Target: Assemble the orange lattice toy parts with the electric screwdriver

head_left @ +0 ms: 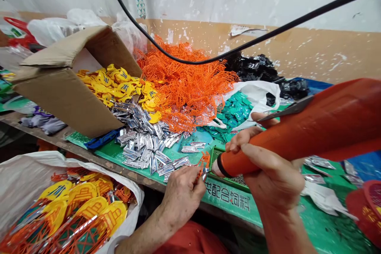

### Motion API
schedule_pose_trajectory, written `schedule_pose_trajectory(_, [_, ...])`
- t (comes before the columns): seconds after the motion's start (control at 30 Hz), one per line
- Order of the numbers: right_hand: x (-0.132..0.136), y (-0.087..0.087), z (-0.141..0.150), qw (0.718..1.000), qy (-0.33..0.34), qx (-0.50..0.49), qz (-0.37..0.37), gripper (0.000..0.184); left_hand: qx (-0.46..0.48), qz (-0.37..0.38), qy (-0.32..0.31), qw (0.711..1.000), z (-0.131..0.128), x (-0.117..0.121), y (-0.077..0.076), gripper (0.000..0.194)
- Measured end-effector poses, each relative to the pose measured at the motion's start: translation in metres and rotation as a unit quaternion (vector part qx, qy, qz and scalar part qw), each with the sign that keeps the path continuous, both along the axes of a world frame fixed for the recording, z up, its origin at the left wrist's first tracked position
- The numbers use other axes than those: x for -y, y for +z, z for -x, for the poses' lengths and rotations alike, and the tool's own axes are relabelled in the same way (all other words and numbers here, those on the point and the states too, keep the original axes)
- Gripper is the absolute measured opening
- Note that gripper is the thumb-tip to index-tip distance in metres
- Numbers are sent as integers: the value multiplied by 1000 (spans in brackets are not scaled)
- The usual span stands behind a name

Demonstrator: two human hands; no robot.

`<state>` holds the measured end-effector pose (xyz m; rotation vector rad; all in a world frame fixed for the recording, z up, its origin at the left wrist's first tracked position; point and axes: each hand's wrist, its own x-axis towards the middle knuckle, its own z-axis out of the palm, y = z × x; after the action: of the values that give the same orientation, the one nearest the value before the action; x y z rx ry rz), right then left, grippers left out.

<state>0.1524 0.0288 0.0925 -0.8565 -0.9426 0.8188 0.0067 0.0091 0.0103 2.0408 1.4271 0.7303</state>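
While right grip (269,178) clamps an orange tool (297,137), left grip (181,198) pinches orange sprue (204,162), green-covered bench (229,202), peeling wall (253,0)

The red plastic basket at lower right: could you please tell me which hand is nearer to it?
The right hand is nearer, gripping an orange-handled tool left of the red plastic basket. The left hand lies farther left, pinching an orange plastic piece.
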Motion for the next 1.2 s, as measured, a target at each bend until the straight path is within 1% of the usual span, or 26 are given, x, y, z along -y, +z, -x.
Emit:
schedule_pose_trajectory(0.13, [-1, -1, 1, 1000, -5, -15, 5, 42, -4, -4, -1, 1000, -1, 0, 0, 20])
schedule_pose_trajectory(0.3, [-1, 0, 4, 1000, -10, -17, 5, 43, 15, 32, -4, 999, -2, 1, 1, 21])
schedule_pose_trajectory(0.43, [1, 1, 7, 1000, -10, -14, 10, 43, 52, 94, 5, 994, -1, 1, 3, 26])
schedule_pose_trajectory(0.53, [1, 0, 8, 1000, -14, -13, 11, 41, 93, 157, 15, 983, -1, 0, 6, 29])
schedule_pose_trajectory(0.67, [2, -5, 7, 1000, -16, 21, 14, 29, 133, 217, 34, 967, -2, -2, 6, 29])
schedule_pose_trajectory(0.73, [3, -7, 7, 999, -10, 46, 15, 22, 141, 228, 44, 962, -3, -3, 5, 27])
schedule_pose_trajectory(0.8, [4, -8, 6, 998, -5, 60, 16, 19, 150, 237, 51, 959, -4, -4, 3, 24])
schedule_pose_trajectory(1.0, [2, -13, 6, 997, 13, 76, 12, 21, 171, 245, 64, 952, -7, -7, -1, 21])
schedule_pose_trajectory(1.2, [1, -24, 2, 996, 49, 70, 5, 22, 196, 262, 66, 943, -8, -7, -7, 23])
